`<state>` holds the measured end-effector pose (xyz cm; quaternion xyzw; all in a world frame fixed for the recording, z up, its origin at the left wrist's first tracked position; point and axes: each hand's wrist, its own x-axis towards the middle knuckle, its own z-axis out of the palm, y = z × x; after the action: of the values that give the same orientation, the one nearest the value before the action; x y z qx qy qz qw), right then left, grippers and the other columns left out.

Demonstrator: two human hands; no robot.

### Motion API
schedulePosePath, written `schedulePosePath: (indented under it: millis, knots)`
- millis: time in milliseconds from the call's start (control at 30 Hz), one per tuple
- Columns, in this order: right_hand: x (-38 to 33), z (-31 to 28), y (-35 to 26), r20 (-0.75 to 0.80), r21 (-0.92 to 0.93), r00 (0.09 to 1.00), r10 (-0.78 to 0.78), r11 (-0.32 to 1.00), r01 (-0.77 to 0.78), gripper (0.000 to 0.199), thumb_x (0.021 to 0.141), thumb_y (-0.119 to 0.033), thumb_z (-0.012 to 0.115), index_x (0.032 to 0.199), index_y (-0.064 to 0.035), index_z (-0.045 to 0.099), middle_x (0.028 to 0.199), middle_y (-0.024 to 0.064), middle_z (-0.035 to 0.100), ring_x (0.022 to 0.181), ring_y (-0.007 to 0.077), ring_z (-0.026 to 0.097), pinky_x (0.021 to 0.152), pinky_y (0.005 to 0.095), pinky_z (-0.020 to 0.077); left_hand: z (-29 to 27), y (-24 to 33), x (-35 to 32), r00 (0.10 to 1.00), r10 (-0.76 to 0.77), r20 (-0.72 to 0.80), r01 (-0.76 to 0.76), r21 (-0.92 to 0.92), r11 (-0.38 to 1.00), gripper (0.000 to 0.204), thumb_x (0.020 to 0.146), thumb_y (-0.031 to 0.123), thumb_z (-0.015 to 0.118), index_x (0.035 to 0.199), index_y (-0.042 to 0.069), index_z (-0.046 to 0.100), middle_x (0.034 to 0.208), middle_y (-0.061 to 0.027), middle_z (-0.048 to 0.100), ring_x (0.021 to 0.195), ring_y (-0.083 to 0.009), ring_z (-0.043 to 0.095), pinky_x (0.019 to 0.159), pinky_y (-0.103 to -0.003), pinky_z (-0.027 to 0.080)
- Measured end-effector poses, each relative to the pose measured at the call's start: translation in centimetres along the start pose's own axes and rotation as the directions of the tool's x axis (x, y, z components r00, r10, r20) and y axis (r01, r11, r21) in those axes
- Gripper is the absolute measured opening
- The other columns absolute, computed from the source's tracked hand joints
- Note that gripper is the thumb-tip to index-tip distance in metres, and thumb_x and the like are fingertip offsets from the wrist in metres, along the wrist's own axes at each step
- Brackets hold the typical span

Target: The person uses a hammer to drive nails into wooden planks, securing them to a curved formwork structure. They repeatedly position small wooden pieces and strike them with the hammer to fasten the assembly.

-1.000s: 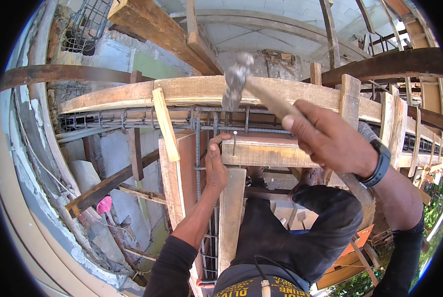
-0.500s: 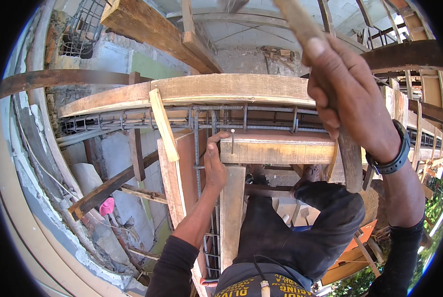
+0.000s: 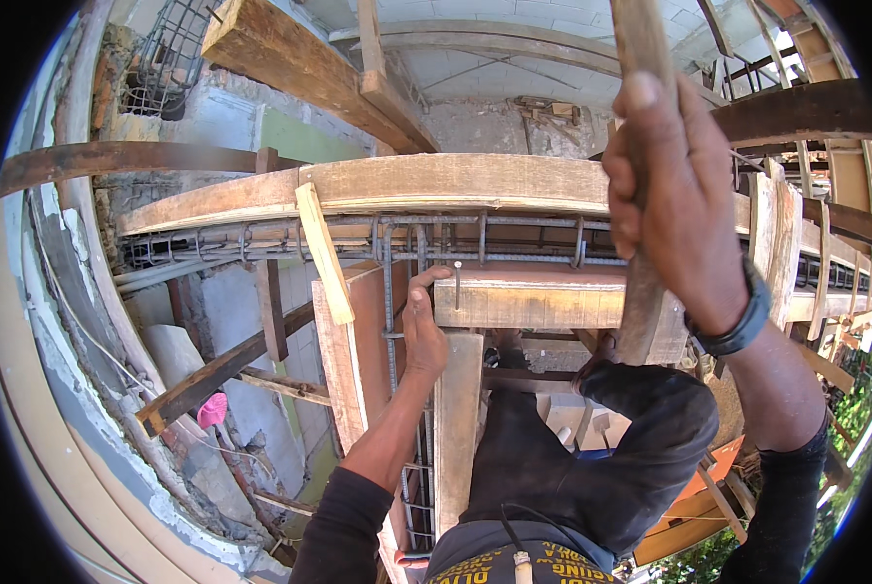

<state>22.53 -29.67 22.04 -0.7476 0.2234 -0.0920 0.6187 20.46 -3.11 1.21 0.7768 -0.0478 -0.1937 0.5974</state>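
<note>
My right hand (image 3: pixel 674 185), with a dark watch on its wrist, is closed round the wooden handle of a hammer (image 3: pixel 640 311). The handle stands nearly upright in view; its head lies beyond the top edge. A nail (image 3: pixel 458 284) sticks up at the left end of a wooden formwork board (image 3: pixel 543 305). Against that same end rests my left hand (image 3: pixel 424 326), its fingers bent round the corner and the forefinger close to the nail. Below it, another plank (image 3: pixel 455 428) runs toward me.
A steel rebar cage (image 3: pixel 484 238) lies behind the board, with a long timber (image 3: pixel 455 180) beyond it. A pale wood strip (image 3: pixel 325 255) crosses them at the left. My legs (image 3: pixel 553 448) straddle gaps between timbers. A broken wall (image 3: pixel 144 457) runs along the left.
My right hand has swung slightly down and left with the hammer, whose handle is more upright; the head has gone out of view. My left hand and the nail stay in place.
</note>
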Motion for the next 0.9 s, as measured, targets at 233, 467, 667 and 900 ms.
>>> schedulePosePath:
  millis: [233,467,667,900]
  knots:
    - [-0.4,-2.1,2.1,0.486,-0.465,0.794,0.364,0.877,-0.118,0.052,0.110,-0.049,0.044,0.110,0.0016,0.057,0.065,0.0024,0.053,0.054,0.0163,0.058,0.056,0.0378,0.0525,0.1,-0.2,0.2,1.000,-0.011,-0.005,0.011,-0.018,1.000,0.075,0.109,0.064,0.020,0.122,0.002,0.059,0.125,-0.0142,0.062,0.122,-0.0264,0.055,0.111,-0.039,0.037]
    - [-3.0,1.3,5.2,0.209,-0.235,0.978,-0.008,0.970,0.058,0.036,0.109,-0.034,0.051,0.109,0.0020,0.051,0.066,0.0131,0.059,0.055,0.0261,0.061,0.054,0.0433,0.0505,-0.4,-0.8,0.0,1.000,-0.011,-0.011,0.011,0.004,1.000,0.075,0.108,0.065,0.020,0.123,0.003,0.059,0.125,-0.0142,0.062,0.122,-0.0264,0.055,0.111,-0.040,0.037]
    - [0.1,-2.3,0.6,0.416,-0.383,0.844,0.337,0.907,-0.173,0.043,0.109,-0.040,0.049,0.108,0.0022,0.056,0.070,0.0126,0.060,0.052,0.0242,0.059,0.049,0.0396,0.0498,0.1,-0.1,0.2,1.000,-0.004,0.000,0.004,0.023,1.000,0.075,0.108,0.065,0.020,0.123,0.003,0.059,0.126,-0.0147,0.061,0.123,-0.0268,0.054,0.111,-0.040,0.037]
    - [-3.2,1.1,5.4,0.216,-0.320,0.976,-0.008,0.944,0.079,0.038,0.108,-0.034,0.052,0.100,0.0030,0.052,0.070,0.0179,0.059,0.058,0.0253,0.062,0.054,0.0438,0.0486,-0.2,-0.5,0.0,1.000,-0.018,-0.004,0.018,0.004,1.000,0.075,0.108,0.064,0.020,0.123,0.003,0.059,0.127,-0.0147,0.062,0.124,-0.0262,0.054,0.112,-0.040,0.036]
